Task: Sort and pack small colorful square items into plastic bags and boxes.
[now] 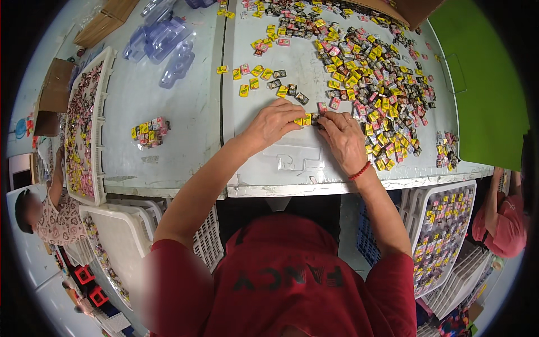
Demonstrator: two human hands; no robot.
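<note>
Over the pale table, my left hand (273, 122) and my right hand (343, 136) pinch the two ends of a short row of small boxes (307, 119), yellow ones on the left and a dark one on the right. My fingers are closed and partly cover the row. Right below it lies a clear moulded plastic tray (289, 159). Two pink boxes (334, 103) rest just beyond my right fingertips. Several loose yellow and black boxes (282, 90) lie beyond my left hand.
A big heap of small boxes (387, 95) spreads on the right, below a cardboard box (418, 10). Clear plastic trays (163, 42) and a small box cluster (150, 132) are at left. White crates (100, 126) flank the table; one stacked crate (446, 224) stands right. People work on both sides.
</note>
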